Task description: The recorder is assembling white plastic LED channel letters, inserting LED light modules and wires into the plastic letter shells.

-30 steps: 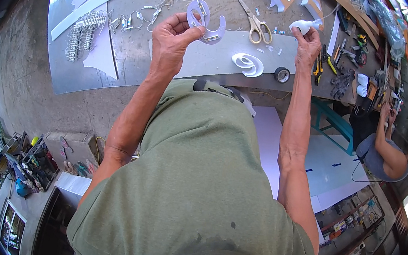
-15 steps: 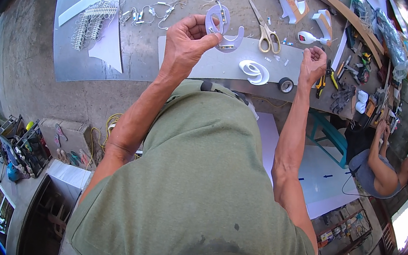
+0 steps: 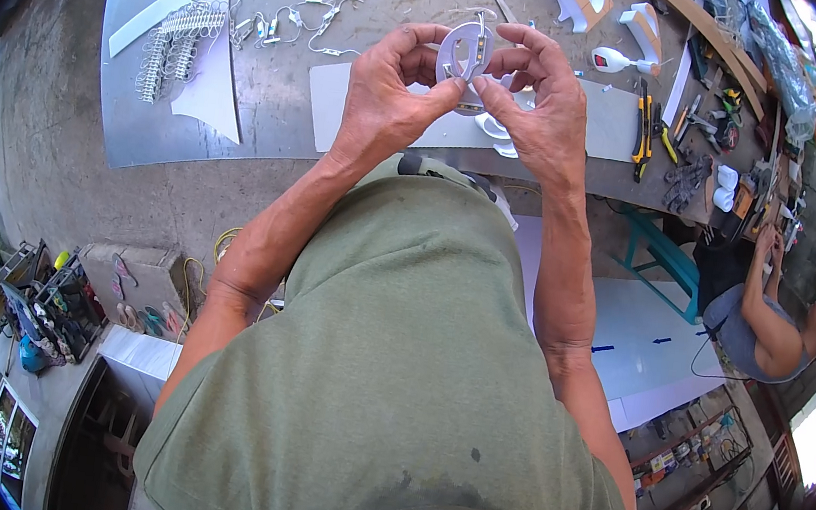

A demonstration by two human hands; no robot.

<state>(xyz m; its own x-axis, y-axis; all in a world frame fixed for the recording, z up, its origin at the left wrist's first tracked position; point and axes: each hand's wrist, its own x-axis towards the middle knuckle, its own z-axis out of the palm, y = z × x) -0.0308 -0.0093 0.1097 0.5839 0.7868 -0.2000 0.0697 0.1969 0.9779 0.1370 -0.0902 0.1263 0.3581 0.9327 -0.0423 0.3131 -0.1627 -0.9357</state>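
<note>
Over the table's near edge I hold up a pale lilac curved plastic piece [image 3: 458, 53] with small LED modules and thin wire on it. My left hand [image 3: 397, 88] pinches its left side between thumb and fingers. My right hand [image 3: 537, 109] closes on its right side, thumb tip at the lower middle. Behind the right hand, a white curled plastic shape [image 3: 504, 147] shows only in part. The scissors [image 3: 502, 4] are mostly hidden, with just a blade end showing. Left of my hands lies a string of LED modules [image 3: 297, 19], beside a bundled coil of more modules [image 3: 182, 43].
A pale flat sheet [image 3: 326, 105] lies beneath my hands on the metal-topped table [image 3: 271, 134]. To the right are a white bottle [image 3: 611, 60], a yellow-black cutter [image 3: 643, 131], grey gloves [image 3: 687, 176] and white curved shapes [image 3: 576, 2]. Another person [image 3: 767, 331] sits beyond a teal stool [image 3: 651, 258].
My right hand has moved left from beside the scissors to the lilac piece and grips it. My left hand has shifted slightly right with the piece, which is turned a little.
</note>
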